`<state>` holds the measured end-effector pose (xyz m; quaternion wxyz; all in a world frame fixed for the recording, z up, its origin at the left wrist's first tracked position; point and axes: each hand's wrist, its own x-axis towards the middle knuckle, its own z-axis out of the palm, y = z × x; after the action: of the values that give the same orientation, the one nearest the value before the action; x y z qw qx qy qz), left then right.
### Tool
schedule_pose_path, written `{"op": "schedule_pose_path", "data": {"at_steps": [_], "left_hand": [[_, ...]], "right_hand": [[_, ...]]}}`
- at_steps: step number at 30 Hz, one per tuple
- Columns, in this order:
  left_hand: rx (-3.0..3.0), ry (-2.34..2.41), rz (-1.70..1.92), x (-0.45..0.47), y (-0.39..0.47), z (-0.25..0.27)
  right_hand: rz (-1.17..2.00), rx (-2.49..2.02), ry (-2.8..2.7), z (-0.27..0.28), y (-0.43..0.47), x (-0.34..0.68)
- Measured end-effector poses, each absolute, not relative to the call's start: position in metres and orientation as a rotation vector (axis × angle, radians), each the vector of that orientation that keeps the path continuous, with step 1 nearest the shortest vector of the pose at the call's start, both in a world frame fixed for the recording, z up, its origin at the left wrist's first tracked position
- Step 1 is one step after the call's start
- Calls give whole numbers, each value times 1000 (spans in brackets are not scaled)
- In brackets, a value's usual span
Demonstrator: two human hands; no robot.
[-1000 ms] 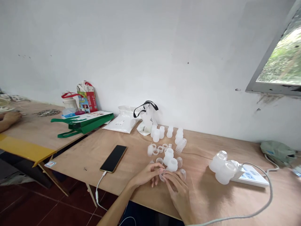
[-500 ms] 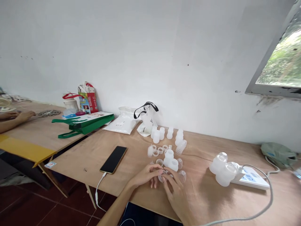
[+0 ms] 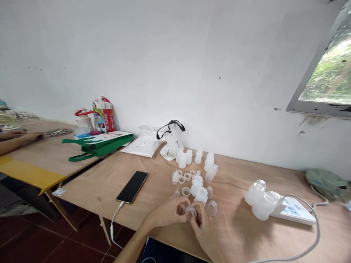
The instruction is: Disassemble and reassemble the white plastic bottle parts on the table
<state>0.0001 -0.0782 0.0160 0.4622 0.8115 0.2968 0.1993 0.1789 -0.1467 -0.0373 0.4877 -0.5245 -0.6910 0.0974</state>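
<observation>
Fingers of your left hand [image 3: 170, 212] and right hand [image 3: 205, 223] are both closed on one small translucent piece [image 3: 190, 209] — pinched between the fingertips, low over the near part of the surface [image 3: 233, 175]. Its lower part is covered by your fingers; exact shape cannot be told.

Just beyond your right hand: a clear domed cap [image 3: 211, 208] on the surface, a second clear cap [image 3: 210, 192] behind it. Just left of these, a frosted bottle [image 3: 202, 194] stands open-topped, with another frosted container [image 3: 196, 183] directly behind. Beyond your left hand lie a single ring [image 3: 186, 191] and a small clear teat-like piece [image 3: 177, 192]. Farther back, a loose cluster of rings [image 3: 187, 176], a ribbed piece [image 3: 175, 178] at its left edge. To the right, a clear ribbed piece [image 3: 211, 172] is tilted. Toward the wall stands a group of frosted bottles [image 3: 182, 160].

Outward left: a dark-screened phone [image 3: 133, 186], white cable plugged in at its near end. Outward right — two dome-topped bottles [image 3: 264, 210] beside a white power strip [image 3: 297, 212]. Far left, a co-worker's arm [image 3: 23, 141] rests on the neighbouring table.
</observation>
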Motion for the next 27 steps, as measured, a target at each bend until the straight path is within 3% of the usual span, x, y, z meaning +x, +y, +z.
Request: {"op": "schedule_pose_path", "data": {"at_steps": [10, 23, 27], "left_hand": [[2241, 1061, 376, 12, -100, 13], [2333, 1028, 347, 10, -113, 21], [2342, 1017, 339, 8, -110, 14]], "right_hand": [[678, -1259, -1471, -60, -136, 181], [438, -1385, -1488, -67, -137, 183], [529, -1353, -1513, -65, -139, 183]]}}
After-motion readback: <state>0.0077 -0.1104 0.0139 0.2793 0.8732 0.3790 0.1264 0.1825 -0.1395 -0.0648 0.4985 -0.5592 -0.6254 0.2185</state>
